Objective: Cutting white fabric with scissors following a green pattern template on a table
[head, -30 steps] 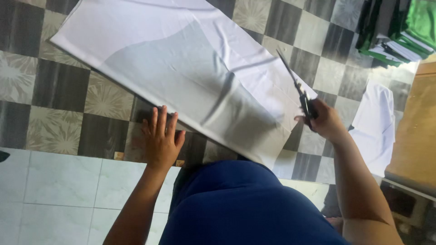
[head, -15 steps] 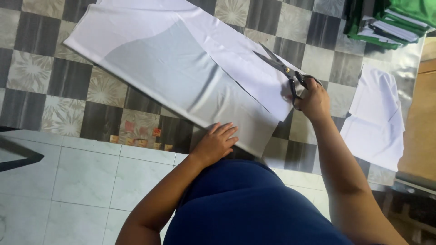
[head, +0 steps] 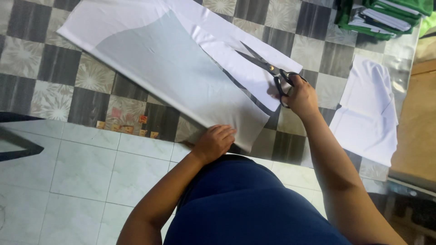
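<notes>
A large sheet of white fabric (head: 136,27) lies on the chequered floor with a grey paper pattern (head: 177,77) on top of it. My right hand (head: 300,96) grips black-handled scissors (head: 268,69) whose blades lie in a cut along the pattern's right edge. A cut strip of white fabric (head: 245,50) lies to the right of the blades. My left hand (head: 213,143) rests on the near corner of the pattern and fabric, fingers curled, pressing it to the floor.
Another white fabric piece (head: 370,109) lies on the floor to the right. Folded green and white cloth (head: 381,16) is stacked at the top right. A brown board (head: 415,127) lies at the right edge. Pale tiles (head: 81,172) cover the near floor.
My left hand has slid right and curled onto the fabric's near corner. The scissors have advanced along the pattern edge, and the view has shifted.
</notes>
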